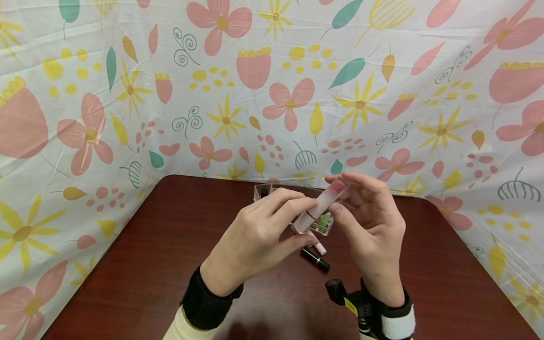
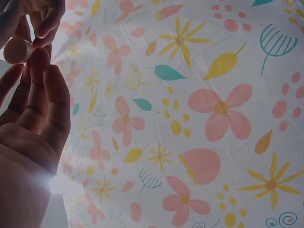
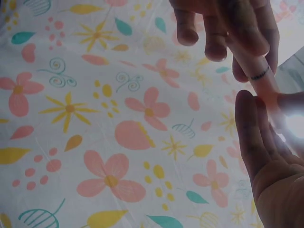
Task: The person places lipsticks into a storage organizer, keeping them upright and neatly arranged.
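Between both hands a pale pink lipstick tube is held at a slant above the table, with a dark patterned band round its middle. My left hand pinches its lower end between thumb and fingers. At the upper, pinker end, my right hand grips it with the thumb and fingertips. The left wrist view shows the tube's round end by the left fingertips. In the right wrist view the tube runs from one hand to the other, the band exposed between them.
On the dark reddish-brown table below the hands lie a black tube and a slim pale pink tube. Behind the hands are a clear case with green contents and a clear box. A floral curtain hangs round the table.
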Tool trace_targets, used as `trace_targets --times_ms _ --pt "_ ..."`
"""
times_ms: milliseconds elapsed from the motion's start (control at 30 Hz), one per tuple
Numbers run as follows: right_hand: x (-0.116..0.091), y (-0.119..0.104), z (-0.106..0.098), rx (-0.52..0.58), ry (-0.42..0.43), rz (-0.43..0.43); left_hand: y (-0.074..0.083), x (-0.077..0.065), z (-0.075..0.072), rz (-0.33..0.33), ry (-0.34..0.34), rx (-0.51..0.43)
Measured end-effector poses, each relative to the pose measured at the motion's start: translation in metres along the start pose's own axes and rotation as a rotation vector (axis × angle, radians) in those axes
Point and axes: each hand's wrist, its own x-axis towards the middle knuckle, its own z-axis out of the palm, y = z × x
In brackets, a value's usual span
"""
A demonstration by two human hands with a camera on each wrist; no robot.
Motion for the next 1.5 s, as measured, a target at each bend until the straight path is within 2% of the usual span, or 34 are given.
trace_targets --times_ms 100,400,767,1100,1500 --pt "0.000 0.001 0.001 -0.005 -0.014 0.013 -0.001 0.000 0.001 0.002 0.003 0.023" --pt "-0.001 0.004 0.004 -0.047 -0.150 0.041 -0.003 -0.001 0.005 0.015 0.027 0.098" --pt "-0.001 0.004 0.002 -0.096 -0.183 0.045 -0.004 -0.001 0.009 0.046 0.042 0.072" --pt "-0.002 0.005 0.002 -0.102 -0.254 0.025 -0.002 -0.002 0.011 0.056 0.013 0.155" --pt "-0.001 0.007 0.001 -0.065 -0.274 0.010 -0.001 -0.001 0.012 0.044 -0.016 0.142"
